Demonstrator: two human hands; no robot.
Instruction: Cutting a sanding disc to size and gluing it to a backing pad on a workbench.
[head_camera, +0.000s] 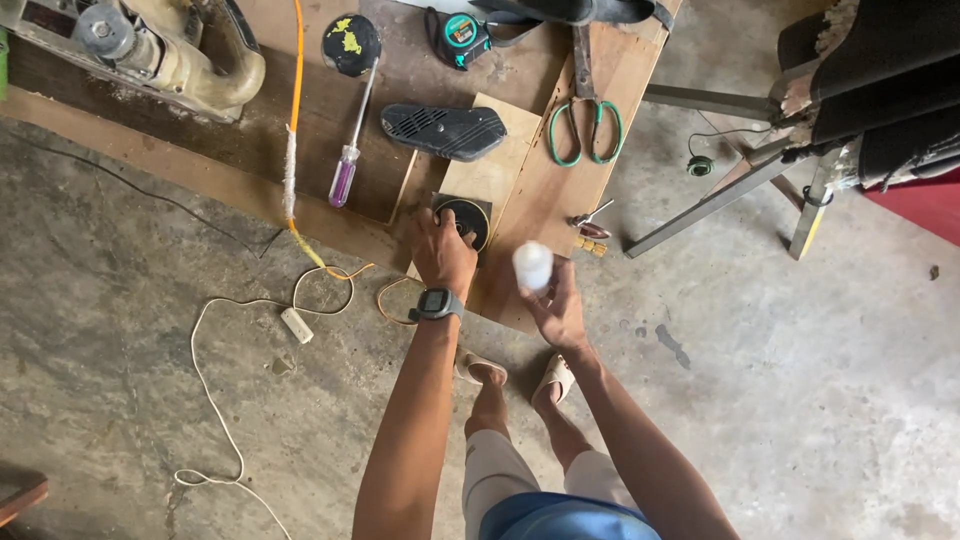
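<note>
Down at the near edge of the wooden board, the left hand presses on a round black disc set on a dark square base, fingers spread over its near side; the palm hides whether they curl round anything, so its hold cannot be told. A dark watch sits on that wrist. Just to the right of that hand, the right hand is raised, palm up, its fingers closed round a small white bottle, held upright above the board's edge and apart from the disc. Beyond the left hand lies a black ribbed pad on a pale plank; farther left of it rests a screwdriver with a purple handle and an orange cord. Beyond the right hand lie green-handled scissors, and a tape measure sits farther away. Below both hands, the person's sandalled feet stand on the concrete floor, with a white cable well off to the left.
</note>
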